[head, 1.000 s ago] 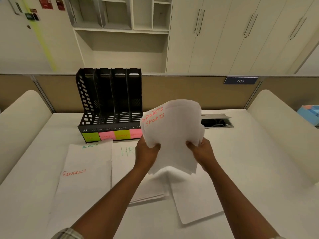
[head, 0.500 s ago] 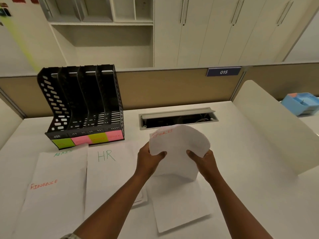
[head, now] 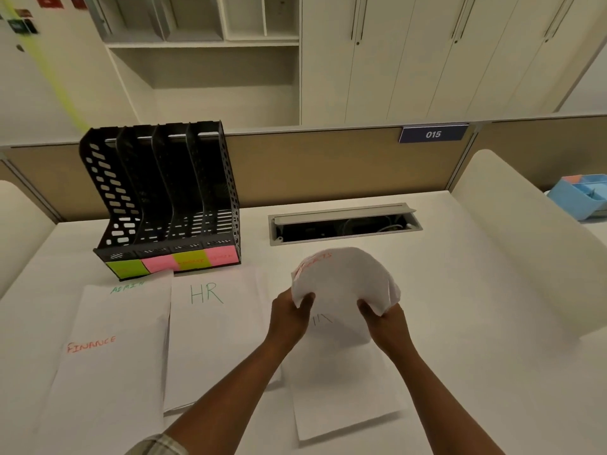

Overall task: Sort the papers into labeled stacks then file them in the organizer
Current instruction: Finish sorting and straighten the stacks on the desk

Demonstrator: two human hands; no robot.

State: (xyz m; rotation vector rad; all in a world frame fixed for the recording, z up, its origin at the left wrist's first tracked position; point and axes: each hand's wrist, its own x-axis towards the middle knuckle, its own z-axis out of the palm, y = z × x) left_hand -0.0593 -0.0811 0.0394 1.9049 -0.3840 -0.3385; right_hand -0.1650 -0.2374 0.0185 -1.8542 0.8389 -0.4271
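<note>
Papers (head: 345,284), a bent sheaf marked in red at the top left corner, sit between your two hands above the desk (head: 476,307), right of centre. Your left hand (head: 290,318) pinches the lower left edge, thumb on top, fingers curled under; your right hand (head: 384,321) clamps the lower right edge the same way. Sheaf bows upward into a dome, long axis running away from you, red-lettered end pointing toward the cable hatch (head: 345,224).

Under your hands lies a flat stack (head: 345,399), long axis also away from you, some writing on it half hidden by the sheaf. Left of that, touching or overlapping, is the HR stack (head: 210,333). Further left the FINANCE sheet (head: 108,372) overlaps a sheet lettered ADMIN (head: 131,285) whose top reaches the organizer.

Black organizer (head: 164,201) stands at far left of the desk, four slots, green, pink, green, pink sticky notes (head: 170,262) across its front; label text too blurred to read. A blue tray (head: 581,195) sits beyond the right divider.
</note>
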